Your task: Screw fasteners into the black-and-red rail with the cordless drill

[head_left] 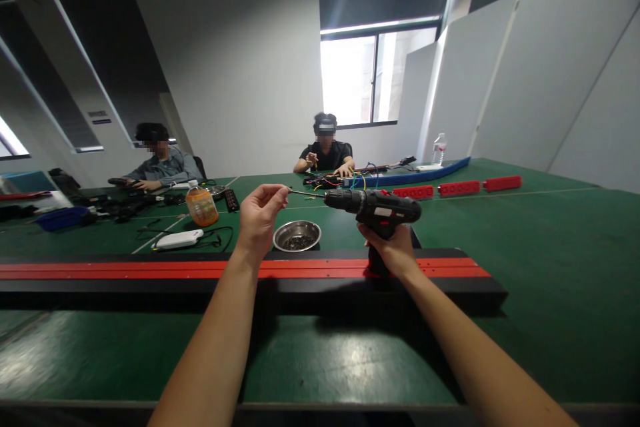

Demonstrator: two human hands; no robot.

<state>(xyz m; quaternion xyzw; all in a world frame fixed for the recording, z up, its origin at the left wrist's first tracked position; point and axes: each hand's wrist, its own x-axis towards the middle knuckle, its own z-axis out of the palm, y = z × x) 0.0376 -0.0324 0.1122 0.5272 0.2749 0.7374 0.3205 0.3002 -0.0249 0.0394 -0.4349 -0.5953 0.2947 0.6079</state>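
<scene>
My right hand [393,248] grips the handle of a black power drill [373,205], which points left. A long thin bit [306,194] sticks out of its chuck. At the tip of the bit, my left hand [263,213] is closed in a pinch; what sits between the fingertips is too small to make out. Below the bit, a metal bowl [297,236] holds many small dark pieces. Nearer to me, a long black bar with a red top [300,269] lies across the green table [565,267], under both arms.
Two people [327,147] [161,160] sit across the table, one with hands among coloured wires. Red blocks [459,189] and a blue curved strip [395,180] lie beyond the drill. An orange-filled bottle [201,205], a white power bank [179,239] and cables are on the left.
</scene>
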